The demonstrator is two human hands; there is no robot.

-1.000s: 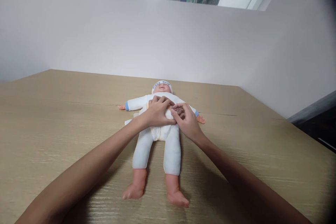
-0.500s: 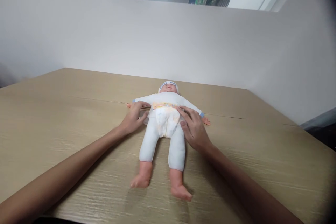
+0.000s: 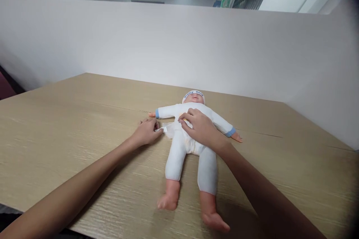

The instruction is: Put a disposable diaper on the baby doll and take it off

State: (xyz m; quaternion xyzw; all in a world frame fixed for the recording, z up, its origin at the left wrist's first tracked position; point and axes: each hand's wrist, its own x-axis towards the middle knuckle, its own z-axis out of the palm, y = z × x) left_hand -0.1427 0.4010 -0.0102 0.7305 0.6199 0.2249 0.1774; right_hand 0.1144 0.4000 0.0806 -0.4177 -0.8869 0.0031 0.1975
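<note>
A baby doll in a white suit with blue cuffs lies on its back, feet towards me. A white diaper sits between its legs and up over its belly. Out on the left, my left hand pinches the end of the diaper's side tab, which stretches away from the doll's hip. My right hand lies across the belly, its thumb and fingers closed at the diaper's upper front edge. That hand hides most of the front panel and the other side tab.
The doll rests on a wide wooden table with a seam running across it. A white partition rises behind the table and continues along the right. At the far left edge a dark red object shows.
My left hand has drawn the side tab out to the left. My right hand has moved from the doll's right-hand side over onto the diaper's front. The view has shifted left.
</note>
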